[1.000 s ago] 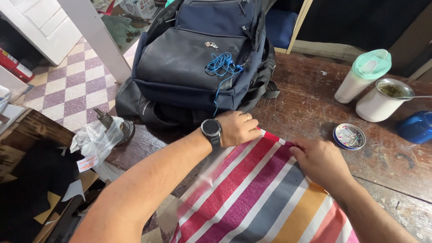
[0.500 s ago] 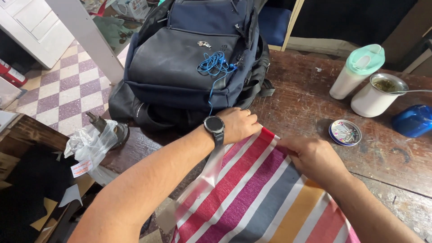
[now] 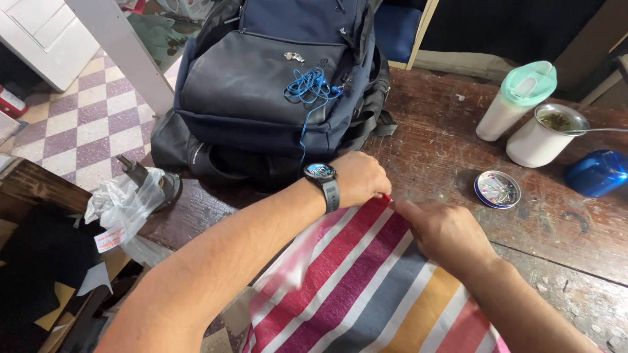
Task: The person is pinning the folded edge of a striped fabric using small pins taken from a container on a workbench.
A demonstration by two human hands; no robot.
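Worn wooden table (image 3: 458,131): both hands (image 3: 356,178) (image 3: 445,234) pinch striped cloth (image 3: 366,287) edge (backpack (image 3: 275,85) just beyond).

Over the last second the right hand (image 3: 445,232) slid leftward along the top edge of the striped cloth (image 3: 366,287), closing the gap until its fingertips came just beside the left hand (image 3: 360,180) at the red stripe's corner. A second ago the two hands were set apart on that edge. The left hand curled tighter, pinching the cloth corner instead of lying flatter over it. The cloth's upper edge, once spread between the hands, was gathered toward that one point. The camera view also drifted slightly, carrying the backpack (image 3: 275,91) a little rightward in frame.
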